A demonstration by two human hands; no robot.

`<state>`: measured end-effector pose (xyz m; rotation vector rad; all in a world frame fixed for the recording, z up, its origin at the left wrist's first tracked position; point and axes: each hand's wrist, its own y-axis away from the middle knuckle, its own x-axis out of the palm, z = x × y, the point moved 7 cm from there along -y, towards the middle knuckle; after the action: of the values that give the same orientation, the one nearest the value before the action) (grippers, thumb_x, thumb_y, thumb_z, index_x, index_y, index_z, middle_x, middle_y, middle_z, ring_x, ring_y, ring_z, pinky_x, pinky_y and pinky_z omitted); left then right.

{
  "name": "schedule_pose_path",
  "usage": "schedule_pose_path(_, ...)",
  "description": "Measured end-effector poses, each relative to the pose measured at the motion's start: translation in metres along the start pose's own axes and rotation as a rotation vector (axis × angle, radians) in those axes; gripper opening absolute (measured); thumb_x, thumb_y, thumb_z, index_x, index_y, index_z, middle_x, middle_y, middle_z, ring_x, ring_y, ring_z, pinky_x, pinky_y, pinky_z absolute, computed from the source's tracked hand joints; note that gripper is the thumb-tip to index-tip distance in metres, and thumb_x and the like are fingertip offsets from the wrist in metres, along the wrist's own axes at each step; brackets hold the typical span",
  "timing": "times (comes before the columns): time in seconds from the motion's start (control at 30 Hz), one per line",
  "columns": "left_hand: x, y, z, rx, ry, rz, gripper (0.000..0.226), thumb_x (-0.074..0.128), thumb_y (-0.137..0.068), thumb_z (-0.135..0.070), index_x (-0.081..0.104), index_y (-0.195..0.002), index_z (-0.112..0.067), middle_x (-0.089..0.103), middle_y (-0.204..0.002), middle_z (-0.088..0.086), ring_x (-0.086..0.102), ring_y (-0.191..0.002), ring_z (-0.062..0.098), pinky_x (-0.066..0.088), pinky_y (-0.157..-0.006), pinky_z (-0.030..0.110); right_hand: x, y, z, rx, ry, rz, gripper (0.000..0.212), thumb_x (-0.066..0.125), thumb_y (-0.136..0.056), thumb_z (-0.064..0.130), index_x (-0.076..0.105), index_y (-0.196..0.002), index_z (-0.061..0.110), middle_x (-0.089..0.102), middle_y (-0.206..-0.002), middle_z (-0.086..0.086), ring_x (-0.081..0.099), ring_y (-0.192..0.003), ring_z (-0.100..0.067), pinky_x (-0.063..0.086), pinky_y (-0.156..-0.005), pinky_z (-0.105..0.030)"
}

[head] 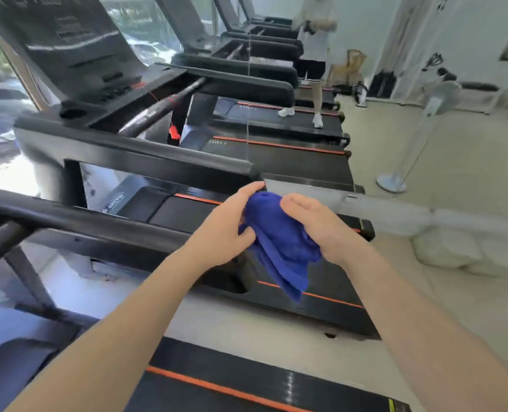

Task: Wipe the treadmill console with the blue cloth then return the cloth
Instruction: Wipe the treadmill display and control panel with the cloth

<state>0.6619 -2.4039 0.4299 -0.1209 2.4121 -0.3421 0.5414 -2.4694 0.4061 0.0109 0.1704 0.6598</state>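
Observation:
The blue cloth (279,242) is bunched between both my hands, in mid-air over a treadmill's side rail. My left hand (226,227) grips its left side, fingers curled round the fabric. My right hand (315,224) holds the right side from above, and a loose corner hangs down below it. A black treadmill console (77,52) with a dark screen rises at the upper left, well away from both hands. Its cup holder tray (74,114) sits under the screen.
Several black treadmills with orange stripes stand in a row toward the back. The padded handrail (157,157) ends just beyond my left fingers. A person (313,55) stands on a far treadmill. A white pedestal fan (431,111) stands on the pale floor at right.

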Motion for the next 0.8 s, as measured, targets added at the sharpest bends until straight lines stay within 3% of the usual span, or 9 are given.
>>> schedule_pose_path(0.07, 0.030, -0.026, -0.013, -0.081, 0.083, -0.007, 0.066, 0.057, -0.082, -0.003, 0.030, -0.138, -0.025, 0.057, -0.104, -0.019, 0.060, -0.087, 0.001, 0.044, -0.078, 0.006, -0.044, -0.001, -0.010, 0.041, -0.040, 0.008, 0.024, 0.042, -0.099, 0.025, 0.063, -0.091, 0.015, 0.063, -0.092, -0.006, 0.054, -0.087, -0.020, 0.044, -0.082, -0.038)
schedule_pose_path(0.17, 0.063, -0.060, -0.021, -0.177, 0.114, -0.028, 0.046, 0.059, -0.083, -0.010, 0.046, -0.124, -0.028, 0.062, -0.104, -0.020, 0.058, -0.093, -0.008, 0.043, -0.084, 0.007, -0.090, -0.011, -0.020, 0.090, -0.134, 0.078, 0.025, 0.040, -0.100, 0.025, 0.061, -0.096, 0.012, 0.065, -0.093, -0.005, 0.058, -0.087, -0.017, 0.047, -0.086, -0.035)
schedule_pose_path(0.27, 0.080, -0.084, -0.010, -0.323, 0.115, -0.041, 0.015, 0.059, -0.083, -0.015, 0.061, -0.093, -0.027, 0.067, -0.087, -0.016, 0.061, -0.079, -0.004, 0.046, -0.070, 0.011, -0.117, -0.034, -0.025, 0.075, -0.119, 0.140, 0.022, 0.045, -0.098, 0.020, 0.058, -0.081, 0.017, 0.062, -0.079, 0.001, 0.056, -0.075, -0.014, 0.046, -0.073, -0.028)
schedule_pose_path(0.37, 0.083, -0.105, 0.007, -0.418, 0.039, -0.059, 0.017, 0.057, -0.082, -0.016, 0.052, -0.068, -0.023, 0.055, -0.059, -0.015, 0.049, -0.057, 0.004, 0.037, -0.054, 0.016, -0.124, -0.062, -0.026, 0.028, 0.006, 0.278, 0.013, 0.054, -0.093, 0.019, 0.053, -0.081, 0.013, 0.059, -0.074, -0.001, 0.054, -0.064, -0.010, 0.043, -0.058, -0.018)
schedule_pose_path(0.47, 0.079, -0.135, 0.029, -0.495, 0.021, -0.083, 0.008, 0.055, -0.081, -0.015, 0.052, -0.077, -0.010, 0.049, -0.065, -0.002, 0.043, -0.061, 0.014, 0.034, -0.055, 0.024, -0.122, -0.099, -0.026, -0.055, 0.228, 0.382, 0.025, 0.064, -0.082, 0.032, 0.054, -0.095, 0.014, 0.062, -0.090, -0.002, 0.058, -0.079, -0.014, 0.047, -0.072, -0.029)
schedule_pose_path(0.6, 0.066, -0.181, 0.056, -0.602, 0.163, -0.207, 0.008, 0.050, -0.083, -0.010, 0.057, -0.087, -0.011, 0.061, -0.079, 0.009, 0.053, -0.070, 0.019, 0.044, -0.062, 0.031, -0.125, -0.150, -0.023, -0.128, 0.467, 0.376, 0.060, 0.075, -0.072, 0.042, 0.044, -0.121, 0.026, 0.061, -0.111, 0.005, 0.061, -0.098, -0.016, 0.051, -0.085, -0.037)
schedule_pose_path(0.7, 0.056, -0.215, 0.074, -0.636, 0.251, -0.265, 0.018, 0.046, -0.084, -0.008, 0.059, -0.094, -0.014, 0.067, -0.095, 0.015, 0.063, -0.087, 0.028, 0.051, -0.078, 0.043, -0.127, -0.187, -0.013, -0.182, 0.568, 0.389, 0.063, 0.073, -0.077, 0.035, 0.038, -0.129, 0.027, 0.058, -0.113, 0.006, 0.059, -0.095, -0.015, 0.050, -0.079, -0.028)
schedule_pose_path(0.8, 0.048, -0.250, 0.091, -0.658, 0.272, -0.302, 0.019, 0.045, -0.087, -0.006, 0.061, -0.090, -0.016, 0.067, -0.093, 0.013, 0.061, -0.082, 0.024, 0.052, -0.074, 0.040, -0.139, -0.233, -0.013, -0.184, 0.503, 0.403, 0.044, 0.070, -0.082, 0.028, 0.047, -0.120, 0.028, 0.059, -0.104, 0.011, 0.057, -0.088, -0.008, 0.044, -0.067, -0.010)
